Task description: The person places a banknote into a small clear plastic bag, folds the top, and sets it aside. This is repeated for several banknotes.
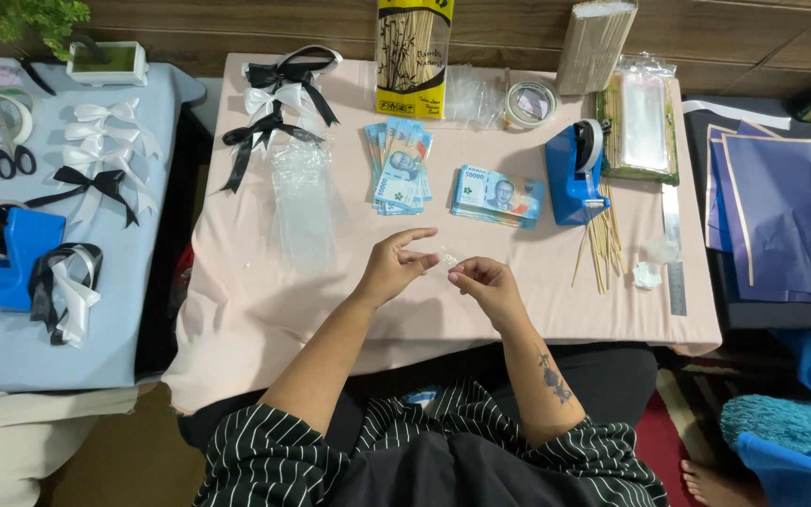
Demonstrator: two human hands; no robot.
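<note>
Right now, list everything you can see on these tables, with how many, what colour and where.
banknotes: two stacks, blue, table centre
tape dispenser: one, blue, right of banknotes
skewers: loose bundle, tan, below dispenser
ribbon bows: several, black and white, far left corner
clear bags: pile, below bows
skewer packs: two, far edge
tape roll: one, clear
side table: blue; bows, scissors, dispenser
paper sheets: navy, right
left hand, right hand: pinching small clear piece
</note>
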